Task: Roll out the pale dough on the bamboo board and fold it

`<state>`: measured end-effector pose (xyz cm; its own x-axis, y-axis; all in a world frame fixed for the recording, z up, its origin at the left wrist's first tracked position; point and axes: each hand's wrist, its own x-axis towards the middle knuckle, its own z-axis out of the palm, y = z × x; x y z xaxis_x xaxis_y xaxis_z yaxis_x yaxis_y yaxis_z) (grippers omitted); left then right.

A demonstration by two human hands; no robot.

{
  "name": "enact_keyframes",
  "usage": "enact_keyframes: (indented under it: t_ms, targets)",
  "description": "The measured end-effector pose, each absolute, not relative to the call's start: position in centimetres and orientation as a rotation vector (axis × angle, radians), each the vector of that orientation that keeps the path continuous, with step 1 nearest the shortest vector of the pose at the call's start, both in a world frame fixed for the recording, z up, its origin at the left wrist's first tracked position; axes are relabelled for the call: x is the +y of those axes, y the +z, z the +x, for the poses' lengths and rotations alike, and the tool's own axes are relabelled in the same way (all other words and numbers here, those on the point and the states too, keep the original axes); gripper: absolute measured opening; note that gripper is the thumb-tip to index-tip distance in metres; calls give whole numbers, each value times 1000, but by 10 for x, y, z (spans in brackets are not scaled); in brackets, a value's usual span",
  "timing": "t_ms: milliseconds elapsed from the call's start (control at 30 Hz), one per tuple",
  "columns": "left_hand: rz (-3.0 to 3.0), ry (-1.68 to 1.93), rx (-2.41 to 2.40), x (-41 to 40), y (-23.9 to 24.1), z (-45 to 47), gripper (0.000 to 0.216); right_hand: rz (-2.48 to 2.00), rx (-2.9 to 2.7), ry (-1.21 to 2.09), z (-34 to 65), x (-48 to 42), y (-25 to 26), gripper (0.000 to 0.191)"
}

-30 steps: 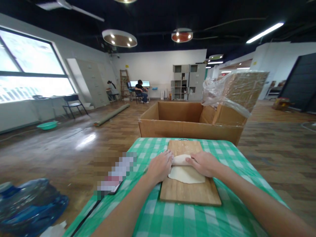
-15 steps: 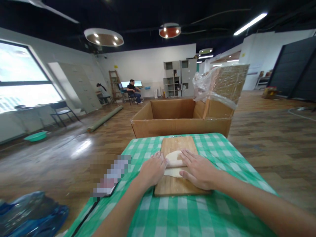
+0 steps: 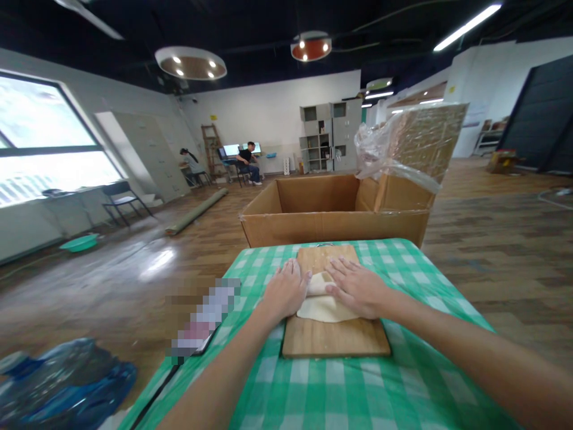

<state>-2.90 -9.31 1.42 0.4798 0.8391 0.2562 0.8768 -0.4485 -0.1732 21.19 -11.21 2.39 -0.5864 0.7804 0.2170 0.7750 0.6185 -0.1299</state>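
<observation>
A flat sheet of pale dough (image 3: 329, 309) lies on a wooden cutting board (image 3: 335, 340). Across the dough runs a pale rolling pin (image 3: 317, 287), its ends covered by my hands. My left hand (image 3: 289, 288) lies on the left end, fingers stretched forward and fairly close together. On the other end rests my right hand (image 3: 358, 288), flat, with the fingers spread and the thumb pointing inward. Both palms press from above rather than wrap around the pin. Part of the dough is hidden beneath the hands.
A green-and-white checked cloth (image 3: 313, 394) covers the table. A blurred-out phone-like device (image 3: 206, 322) with a black cable lies at the left edge. Beyond stands a large open cardboard box (image 3: 331, 227). A big blue water bottle (image 3: 67, 382) is at lower left; a person (image 3: 248, 162) sits far back.
Both hands and the rolling pin have moved forward, away from me, over the dough. More of the dough's near part now shows. The view has shifted slightly.
</observation>
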Motion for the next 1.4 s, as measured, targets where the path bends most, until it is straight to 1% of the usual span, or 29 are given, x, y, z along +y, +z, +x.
enact_keyframes:
  t_ms: [167, 267, 400, 533, 733, 933, 1033, 1233, 1400]
  targets:
    - [-2467, 15, -1338, -55, 12, -31, 45, -1364, -2544, -147, 207, -69, 16, 74]
    - [-2479, -17, -1306, -35, 7, -34, 43, -1414, -2512, -224, 204, -54, 17, 73]
    - [-2441, -44, -1301, -30, 4, -35, 41, -1476, -2506, -228, 203, -52, 20, 75]
    - [-2419, -68, -1256, -48, 3, -37, 41, -1477, -2484, -197, 203, -71, 22, 79]
    - [-2506, -101, -1241, -87, 1, -46, 42, -1416, -2495, -79, 206, -117, 19, 89]
    - [-2586, -102, -1219, -136, 13, -53, 56, -1297, -2533, -21, 214, -158, 19, 94]
    - [-2604, -96, -1217, -142, 17, -53, 58, -1269, -2544, -6, 216, -157, 19, 94]
    - [-2553, -58, -1254, -95, 8, -49, 46, -1396, -2534, 18, 205, -105, 19, 92]
    - [-2467, 77, -1307, -48, 6, -46, 43, -1495, -2540, -25, 198, -53, 20, 89]
